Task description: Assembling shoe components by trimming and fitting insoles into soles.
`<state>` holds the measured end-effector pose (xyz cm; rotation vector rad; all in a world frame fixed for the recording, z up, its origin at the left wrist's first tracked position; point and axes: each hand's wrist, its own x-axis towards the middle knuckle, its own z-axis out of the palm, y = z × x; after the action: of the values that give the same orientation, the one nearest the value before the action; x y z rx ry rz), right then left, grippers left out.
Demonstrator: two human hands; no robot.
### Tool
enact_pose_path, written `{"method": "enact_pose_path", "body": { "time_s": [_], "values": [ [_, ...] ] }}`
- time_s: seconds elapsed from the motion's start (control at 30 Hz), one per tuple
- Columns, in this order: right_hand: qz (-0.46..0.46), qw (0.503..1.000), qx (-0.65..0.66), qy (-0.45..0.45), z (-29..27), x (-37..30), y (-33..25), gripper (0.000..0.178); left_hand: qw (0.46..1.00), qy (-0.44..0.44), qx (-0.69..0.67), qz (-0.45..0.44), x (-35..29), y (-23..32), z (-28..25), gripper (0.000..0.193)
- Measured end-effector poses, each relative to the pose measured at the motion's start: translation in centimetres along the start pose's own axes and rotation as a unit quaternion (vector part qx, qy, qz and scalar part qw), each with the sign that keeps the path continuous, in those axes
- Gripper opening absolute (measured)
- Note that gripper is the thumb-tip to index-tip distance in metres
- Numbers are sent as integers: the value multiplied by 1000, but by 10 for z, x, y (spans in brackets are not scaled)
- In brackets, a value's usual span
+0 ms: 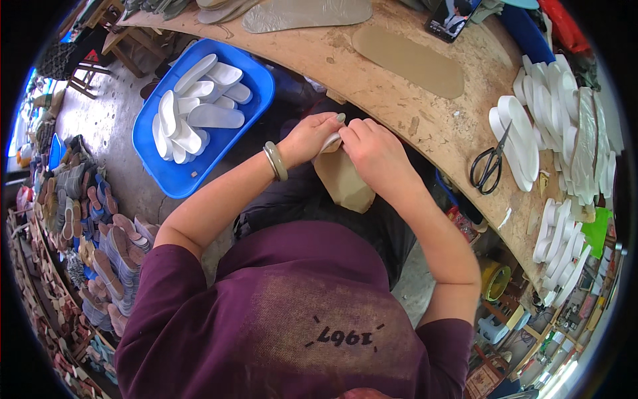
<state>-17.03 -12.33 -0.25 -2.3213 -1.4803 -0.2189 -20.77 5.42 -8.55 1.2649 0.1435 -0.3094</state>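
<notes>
Over my lap, both hands work close together on one piece. My left hand [312, 136], with bangles at the wrist, grips a white shoe sole [330, 141], of which only a small part shows. Against it lies a tan sheet [347, 178] that hangs down between my hands toward my lap. My right hand [373, 149] has its fingers bent and pinched on the upper edge of the tan sheet, next to my left thumb. The fingertips nearly meet there, and they cover much of the edge.
A wooden table [412, 126] curves round in front and right. It bears a tan oblong sheet [409, 61], black scissors [490, 166], stacked white soles [515, 143] and a phone [452, 18]. A blue tub [149, 149] of white soles stands left; shoes [109, 266] are heaped beyond.
</notes>
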Motion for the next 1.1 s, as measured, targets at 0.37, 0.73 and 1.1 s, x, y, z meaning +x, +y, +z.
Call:
{"method": "enact_pose_path", "body": {
  "time_s": [0.37,0.73,1.1],
  "values": [
    [-187,943,-137,-240,-11,37,11,11,996,41,77,-16,-20,20,14,31],
    [-147,961,-173,-157,55,-4,-31,9,989,73,112,-59,8,-10,-9,37],
    [22,998,-30,-53,50,-15,-11,22,994,42,-56,-80,6,-18,-41,43]
  ]
}}
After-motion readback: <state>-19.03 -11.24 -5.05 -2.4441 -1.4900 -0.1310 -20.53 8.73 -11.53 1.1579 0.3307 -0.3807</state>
